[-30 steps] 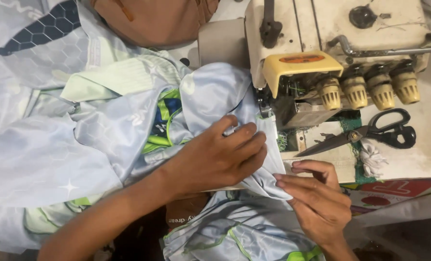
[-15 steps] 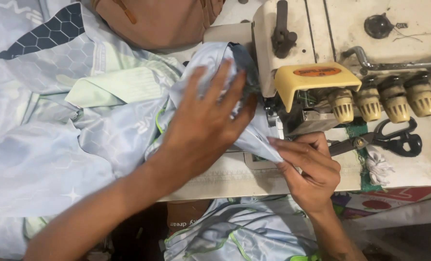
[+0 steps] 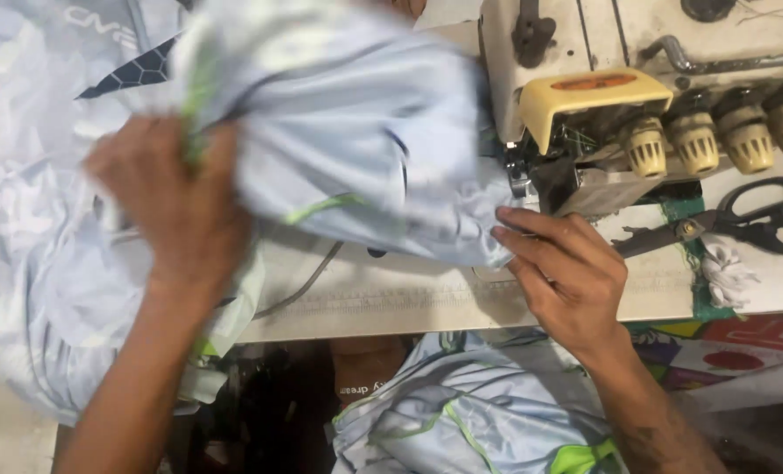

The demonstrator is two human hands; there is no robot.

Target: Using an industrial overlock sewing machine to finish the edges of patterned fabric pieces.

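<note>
Since half a second ago: left hand (image 3: 176,206) off the flat of the cloth and up to the left, bunch of pale blue garment (image 3: 356,132) lifted with it and blurred by motion. Right hand (image 3: 567,276) about where it was, at the cloth edge by the machine.

Left hand: fingers curled into the gathered fabric, closed on it; exact grip blurred. Right hand: mostly open, fingers extended, fingertips (image 3: 507,226) pressing the garment's lower right corner against the sewing table (image 3: 409,294); whether pinched between thumb and finger, cannot tell.

Garment: between the two hands, long axis running from the left hand's bunch up and left, down and right to the corner under the right fingertips. That corner just left of the presser foot area (image 3: 523,171) of the overlock machine (image 3: 602,96), touching or nearly so. Right hand much nearer the machine; left hand well apart from it.

Right of the right hand: black-handled scissors (image 3: 743,224) lying flat, blades pointing toward the hand, a scrap of white trimmings (image 3: 725,272) just below them. Above them: four cream tension knobs (image 3: 716,140) in a row, yellow guard cover (image 3: 593,92) bearing an oval orange label.

Below the right wrist: red and multicoloured printed sheet (image 3: 734,347) at the table edge. Between the forearms, below the table: more pale fabric with lime green trim (image 3: 470,421).
</note>
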